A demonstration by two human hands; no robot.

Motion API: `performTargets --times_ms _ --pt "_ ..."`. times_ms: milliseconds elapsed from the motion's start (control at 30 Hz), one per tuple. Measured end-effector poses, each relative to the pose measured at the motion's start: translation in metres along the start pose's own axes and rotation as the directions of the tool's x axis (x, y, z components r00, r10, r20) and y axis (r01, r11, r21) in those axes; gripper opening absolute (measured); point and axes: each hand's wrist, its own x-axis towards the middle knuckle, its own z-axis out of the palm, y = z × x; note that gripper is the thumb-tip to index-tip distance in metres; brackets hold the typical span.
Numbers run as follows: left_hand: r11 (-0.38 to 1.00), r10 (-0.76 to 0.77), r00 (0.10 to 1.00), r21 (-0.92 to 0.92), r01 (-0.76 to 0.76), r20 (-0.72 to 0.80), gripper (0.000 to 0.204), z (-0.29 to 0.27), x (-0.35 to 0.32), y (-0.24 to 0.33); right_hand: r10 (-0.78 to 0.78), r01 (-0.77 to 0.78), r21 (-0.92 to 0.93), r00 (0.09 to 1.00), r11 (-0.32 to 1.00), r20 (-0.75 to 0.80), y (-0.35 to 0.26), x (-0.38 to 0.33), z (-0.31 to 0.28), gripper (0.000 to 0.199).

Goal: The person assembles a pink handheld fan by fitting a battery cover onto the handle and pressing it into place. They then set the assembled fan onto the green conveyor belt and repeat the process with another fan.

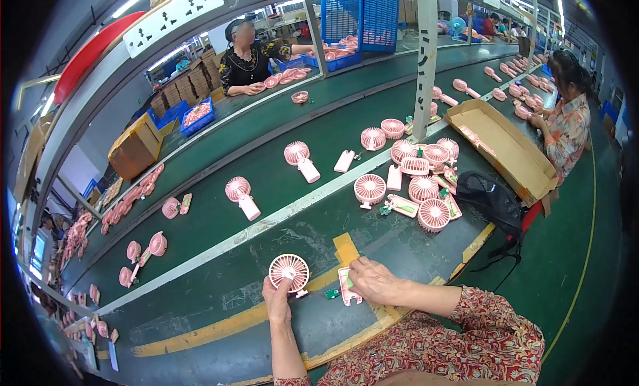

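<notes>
one pink fan head (301, 261), grasped in left hand (278, 301); one handle shell (347, 279) on bench (219, 286), under curled right hand (375, 282), grip unclear. apparently assembly; next likely calls for seating green circuit board (332, 293).

Landmark: pale upright post (425, 69). To its right and nearer you: open cardboard tray (516, 156), black bag (489, 201). Farther right, you have a seated-height co-worker (567, 136) in a patterned shirt. Left of the post you see tall blue crates (379, 19); farther left, a brown carton (136, 147) and white power strip (174, 19).
</notes>
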Motion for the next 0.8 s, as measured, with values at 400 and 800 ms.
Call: performTargets --times_ms 400,800 --pt "0.975 -0.074 0.996 -0.207 0.083 0.052 0.038 -0.002 0.000 -0.006 -0.223 0.222 -0.020 0.974 0.975 -0.040 0.015 0.018 0.006 0.018" --pt "0.958 -0.086 0.996 -0.271 0.092 0.032 0.036 -0.006 0.008 -0.017 -0.235 0.216 0.124 0.958 0.968 0.166 0.012 0.027 0.021 0.037"
